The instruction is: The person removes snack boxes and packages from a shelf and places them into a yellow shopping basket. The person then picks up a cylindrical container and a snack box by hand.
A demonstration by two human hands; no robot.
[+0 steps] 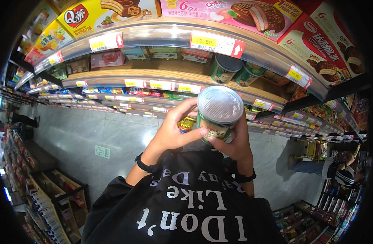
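Between both palms I hold a green cylindrical food canister with a clear plastic lid over a silvery foil seal. My left hand wraps its left side, thumb across the printed front. On the other side my right hand grips it, with the thumb low on the front. The canister is tilted, its lid towards me. Just beyond it on a wooden shelf stand two similar green canisters, a nearer one and another to its right. Most of my fingers are hidden behind the held canister.
Above, boxed snack cakes, among them a pink box and a yellow box, fill a shelf fronted by price tags. More shelves descend below. Grey tiled floor lies behind. At right a person is beside a yellow basket.
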